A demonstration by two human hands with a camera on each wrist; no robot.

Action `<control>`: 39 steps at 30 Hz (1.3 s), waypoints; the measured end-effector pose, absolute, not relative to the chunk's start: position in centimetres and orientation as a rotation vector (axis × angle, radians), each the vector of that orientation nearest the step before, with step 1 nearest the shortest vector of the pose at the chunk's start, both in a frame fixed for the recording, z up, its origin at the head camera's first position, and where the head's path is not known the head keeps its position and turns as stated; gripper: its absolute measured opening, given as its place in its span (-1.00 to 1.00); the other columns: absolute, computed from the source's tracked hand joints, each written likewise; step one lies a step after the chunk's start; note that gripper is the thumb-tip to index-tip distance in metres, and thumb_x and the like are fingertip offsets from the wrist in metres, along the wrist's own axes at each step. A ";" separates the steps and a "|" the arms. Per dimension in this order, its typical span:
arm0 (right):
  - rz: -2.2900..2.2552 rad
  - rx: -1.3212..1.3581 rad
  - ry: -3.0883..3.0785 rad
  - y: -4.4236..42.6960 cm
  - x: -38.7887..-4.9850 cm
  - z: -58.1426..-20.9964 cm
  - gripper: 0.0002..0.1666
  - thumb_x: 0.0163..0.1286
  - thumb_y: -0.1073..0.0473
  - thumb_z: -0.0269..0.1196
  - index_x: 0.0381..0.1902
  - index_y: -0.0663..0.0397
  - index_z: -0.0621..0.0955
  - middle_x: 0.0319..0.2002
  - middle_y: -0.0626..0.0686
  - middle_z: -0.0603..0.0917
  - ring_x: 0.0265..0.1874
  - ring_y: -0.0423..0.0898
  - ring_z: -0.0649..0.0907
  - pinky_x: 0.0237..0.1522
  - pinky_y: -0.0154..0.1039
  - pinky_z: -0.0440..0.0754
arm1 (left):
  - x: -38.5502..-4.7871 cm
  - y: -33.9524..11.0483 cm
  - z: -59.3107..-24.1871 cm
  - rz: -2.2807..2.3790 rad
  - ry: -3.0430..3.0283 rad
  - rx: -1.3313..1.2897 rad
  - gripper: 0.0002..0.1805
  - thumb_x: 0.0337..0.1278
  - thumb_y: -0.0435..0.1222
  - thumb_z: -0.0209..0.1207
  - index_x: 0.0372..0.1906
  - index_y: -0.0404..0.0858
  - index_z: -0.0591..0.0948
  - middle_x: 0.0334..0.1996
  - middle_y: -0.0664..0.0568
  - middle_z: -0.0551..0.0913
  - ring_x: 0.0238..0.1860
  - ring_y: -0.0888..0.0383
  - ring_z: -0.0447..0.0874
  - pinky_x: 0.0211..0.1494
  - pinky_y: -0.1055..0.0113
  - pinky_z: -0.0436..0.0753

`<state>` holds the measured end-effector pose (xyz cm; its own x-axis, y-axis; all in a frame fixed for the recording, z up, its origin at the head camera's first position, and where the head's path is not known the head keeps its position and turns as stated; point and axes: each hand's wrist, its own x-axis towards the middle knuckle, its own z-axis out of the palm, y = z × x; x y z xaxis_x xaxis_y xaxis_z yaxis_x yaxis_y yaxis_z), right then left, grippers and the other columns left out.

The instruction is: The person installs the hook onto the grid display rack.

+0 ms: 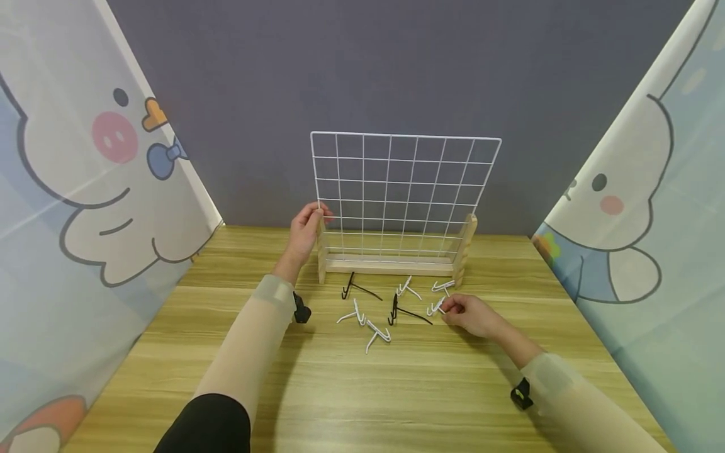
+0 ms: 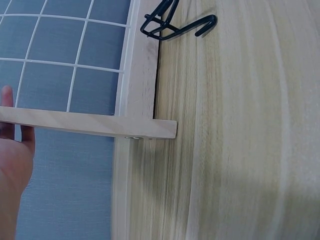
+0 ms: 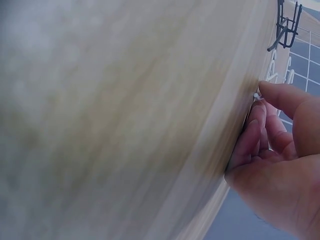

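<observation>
A white wire grid (image 1: 386, 201) stands upright in a wooden stand (image 1: 391, 267). My left hand (image 1: 304, 233) holds the top of the stand's left post (image 1: 322, 255); in the left wrist view its fingers reach round the wooden post (image 2: 90, 121). In front of the stand's right end, my right hand (image 1: 472, 314) pinches the prong of a white wire hook (image 1: 436, 306) at the table. The right wrist view shows only the tip of that hook (image 3: 257, 96) between thumb and fingertips; the rest is hidden or blurred.
Two black hooks (image 1: 394, 309) and several white hooks (image 1: 378, 332) lie scattered on the wood-grain table (image 1: 351, 402). The stand's right post (image 1: 466, 251) is near the right hand. A grey wall (image 1: 396, 69) rises behind, with cartoon-printed curtains (image 1: 51, 157) at both sides.
</observation>
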<state>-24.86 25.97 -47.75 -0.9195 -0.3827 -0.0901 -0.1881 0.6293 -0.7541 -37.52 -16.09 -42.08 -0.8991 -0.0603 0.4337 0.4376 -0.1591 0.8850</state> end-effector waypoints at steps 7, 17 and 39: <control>-1.146 -0.419 2.627 25.9 -24.9 -47.8 -0.86 0.50 0.25 0.39 -0.09 0.21 0.69 -0.29 0.01 0.66 -0.29 -0.19 0.57 -0.28 -0.38 0.54 | -37.5 -16.0 -42.1 -2.117 -1.778 -0.419 -0.76 0.74 -0.37 0.00 0.05 -0.48 0.61 -0.17 0.17 0.79 0.01 0.07 0.79 0.45 -0.11 0.68; -1.102 -0.426 2.663 25.8 -25.0 -47.6 -0.89 0.52 0.23 0.38 -0.11 0.17 0.69 -0.30 0.01 0.67 -0.30 -0.16 0.57 -0.29 -0.37 0.53 | -37.7 -16.0 -41.9 -2.145 -1.758 -0.419 -0.80 0.73 -0.41 0.00 0.01 -0.39 0.64 -0.12 0.07 0.76 -0.05 0.20 0.80 0.52 -0.25 0.60; -1.164 -0.420 2.630 26.2 -25.1 -48.0 -0.88 0.48 0.25 0.40 -0.11 0.20 0.71 -0.31 0.01 0.69 -0.31 -0.20 0.60 -0.30 -0.39 0.56 | -37.8 -15.9 -42.1 -2.105 -1.789 -0.391 -0.67 0.73 -0.38 0.00 0.17 -0.66 0.54 -0.05 -0.05 0.74 0.02 -0.01 0.81 0.47 -0.03 0.70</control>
<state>-25.08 26.22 -48.02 -0.9312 -0.3514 -0.0968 -0.1647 0.6426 -0.7483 -37.84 -15.90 -42.14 -0.9008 -0.0853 0.4258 0.4340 -0.1415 0.8897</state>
